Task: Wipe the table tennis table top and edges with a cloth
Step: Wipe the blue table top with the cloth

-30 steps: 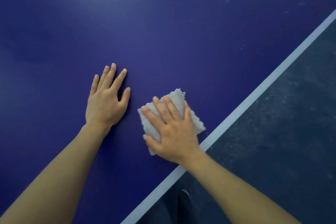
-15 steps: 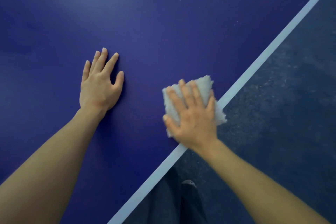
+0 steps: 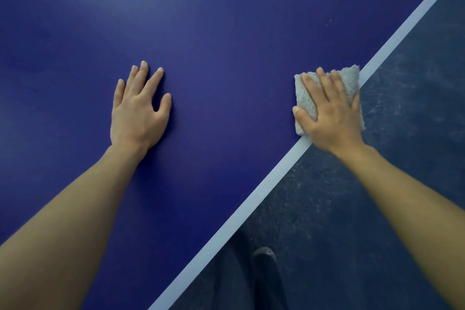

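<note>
My right hand (image 3: 332, 116) lies flat on the folded terry cloth (image 3: 305, 97) at the right of the frame, fingers spread and nearly straight, thumb hooked along the cloth's left side; the grip is a press, not a clench. The cloth sits on the white edge line (image 3: 254, 199) of the blue desk (image 3: 226, 45), its right side hanging just over the edge above the dark floor (image 3: 377, 209). I judge it light, soft and limp, so it will bunch or slide out unless my palm stays over its middle; to wipe the edge I would wrap my fingers over the overhanging part. My left hand (image 3: 138, 111) rests open and flat on the desk at centre left, holding nothing.
</note>
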